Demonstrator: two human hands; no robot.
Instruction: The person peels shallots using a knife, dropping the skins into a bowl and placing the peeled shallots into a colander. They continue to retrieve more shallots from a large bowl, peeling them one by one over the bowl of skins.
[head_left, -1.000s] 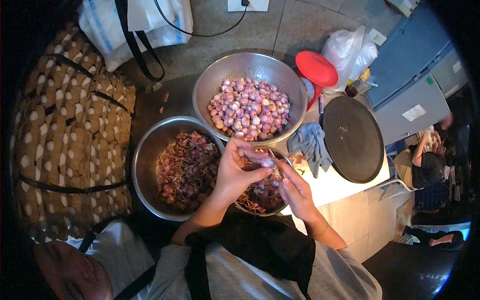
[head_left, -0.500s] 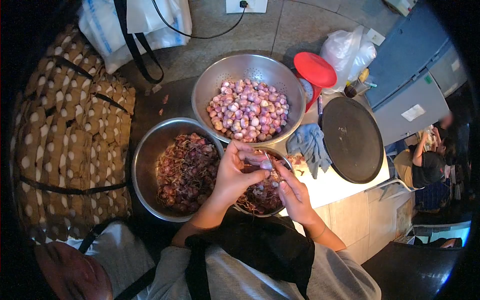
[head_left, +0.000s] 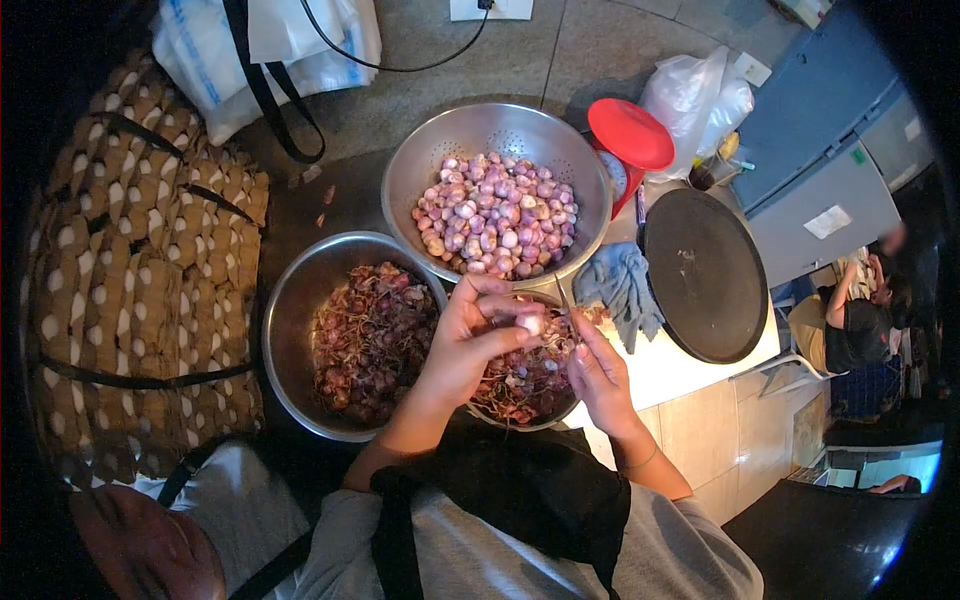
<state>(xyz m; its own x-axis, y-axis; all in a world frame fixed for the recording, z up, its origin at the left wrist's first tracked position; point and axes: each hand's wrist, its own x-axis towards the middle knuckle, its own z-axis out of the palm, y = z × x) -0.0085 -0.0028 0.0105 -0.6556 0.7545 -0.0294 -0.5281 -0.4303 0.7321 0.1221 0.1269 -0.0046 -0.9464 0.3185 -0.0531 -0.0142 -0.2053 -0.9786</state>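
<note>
My left hand (head_left: 468, 335) pinches a small pale shallot (head_left: 531, 323) between thumb and fingers, above a bowl of peelings (head_left: 522, 388). Just to its right, my right hand (head_left: 598, 375) is closed on a small knife (head_left: 563, 292), blade pointing up and away from me. Behind both hands stands a metal colander (head_left: 397, 160) holding many peeled pink-purple shallots (head_left: 497, 217). At the left, a steel bowl (head_left: 285, 330) contains dark red unpeeled shallots (head_left: 375, 345) with dry roots.
Stacked egg trays (head_left: 150, 260) stand at the left, plastic bags (head_left: 190, 60) behind them. A red scale (head_left: 632, 135), a blue-grey cloth (head_left: 620, 290) and a round black tray (head_left: 705, 275) are at the right. A person (head_left: 858, 315) sits far right; another person's head shows lower left.
My right hand has moved slightly right and down, away from the shallot, with the knife now more upright. The shallot in my left hand looks paler and rounder.
</note>
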